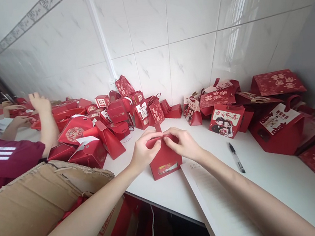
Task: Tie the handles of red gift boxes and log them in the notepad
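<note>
A red paper gift box [166, 160] with a small window low on its front stands upright on the white table. My left hand [147, 148] pinches its top edge from the left. From the right, my right hand [182, 141] grips the same edge, its thumb on the near face. The fingertips of both hands nearly meet along the top, where a strap rises behind them. My fingers hide most of the box's upper part. Below my right wrist lies a stack of written paper [214, 195], close to the box's right side.
A black pen [236, 157] lies right of the paper. Red gift boxes [227, 121] crowd the right side, and more are heaped at the back left. An opened cardboard carton [21, 205] stands at left. Beyond it, a person in a maroon sleeve [11, 152] reaches over a red basket [61, 116].
</note>
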A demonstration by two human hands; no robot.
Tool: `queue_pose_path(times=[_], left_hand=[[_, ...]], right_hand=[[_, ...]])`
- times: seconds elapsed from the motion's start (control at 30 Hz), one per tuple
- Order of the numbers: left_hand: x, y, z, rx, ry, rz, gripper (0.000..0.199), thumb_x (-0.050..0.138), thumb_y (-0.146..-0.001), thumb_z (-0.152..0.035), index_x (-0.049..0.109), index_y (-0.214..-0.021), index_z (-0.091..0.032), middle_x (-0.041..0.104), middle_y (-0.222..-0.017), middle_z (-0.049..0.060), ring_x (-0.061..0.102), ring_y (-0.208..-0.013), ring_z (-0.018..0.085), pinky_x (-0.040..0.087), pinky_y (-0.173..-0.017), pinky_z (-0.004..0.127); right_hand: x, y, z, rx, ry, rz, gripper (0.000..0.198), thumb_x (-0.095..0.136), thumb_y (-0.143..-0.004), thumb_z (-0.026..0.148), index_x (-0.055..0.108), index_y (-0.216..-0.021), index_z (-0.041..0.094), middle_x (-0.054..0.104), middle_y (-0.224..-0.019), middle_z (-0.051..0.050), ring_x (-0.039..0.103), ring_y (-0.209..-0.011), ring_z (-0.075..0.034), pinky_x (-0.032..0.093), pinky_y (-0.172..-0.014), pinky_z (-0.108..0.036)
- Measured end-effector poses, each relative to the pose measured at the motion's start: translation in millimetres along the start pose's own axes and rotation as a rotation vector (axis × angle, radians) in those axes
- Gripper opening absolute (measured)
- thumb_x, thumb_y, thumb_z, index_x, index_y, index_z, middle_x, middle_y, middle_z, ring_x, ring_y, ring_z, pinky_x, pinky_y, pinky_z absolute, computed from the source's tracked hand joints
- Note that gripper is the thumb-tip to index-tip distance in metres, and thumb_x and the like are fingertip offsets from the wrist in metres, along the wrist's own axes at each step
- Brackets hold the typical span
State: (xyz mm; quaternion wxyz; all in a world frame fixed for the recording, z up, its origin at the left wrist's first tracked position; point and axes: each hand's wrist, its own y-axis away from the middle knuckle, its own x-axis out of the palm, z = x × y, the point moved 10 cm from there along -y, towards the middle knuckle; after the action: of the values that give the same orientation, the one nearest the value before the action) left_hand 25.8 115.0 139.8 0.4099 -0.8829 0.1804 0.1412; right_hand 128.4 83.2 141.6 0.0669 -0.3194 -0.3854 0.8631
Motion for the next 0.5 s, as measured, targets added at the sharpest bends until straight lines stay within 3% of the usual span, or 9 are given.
queue_pose_path(times=[0.27,0.5], left_hand=[[0.4,-3.7,9.7,-0.109,0.012,-0.023,0.018,0.051,-0.074,-0.011,0.064,-0.086,-0.016,0.065,-0.089,0.004,0.06,-0.087,0.016,0.05,-0.082,0.031],[2.6,-2.2,7.4,-0.068,0.055,0.059,0.031,0.043,-0.07,-0.007,0.063,-0.091,-0.017,0.062,-0.097,0.005,0.057,-0.095,0.018,0.045,-0.088,0.033]], right_hand=[[2.2,-1.4,-3.9,0.004,-0.017,-0.005,0.013,0.044,-0.084,0.014,0.056,-0.081,0.018,0.06,-0.08,-0.001,0.056,-0.076,-0.017,0.044,-0.07,-0.028],[4.8,-0.5,-5.2,0.021,-0.054,0.028,0.018,0.041,-0.085,0.014,0.059,-0.085,0.019,0.061,-0.082,-0.002,0.057,-0.08,-0.017,0.045,-0.073,-0.03]])
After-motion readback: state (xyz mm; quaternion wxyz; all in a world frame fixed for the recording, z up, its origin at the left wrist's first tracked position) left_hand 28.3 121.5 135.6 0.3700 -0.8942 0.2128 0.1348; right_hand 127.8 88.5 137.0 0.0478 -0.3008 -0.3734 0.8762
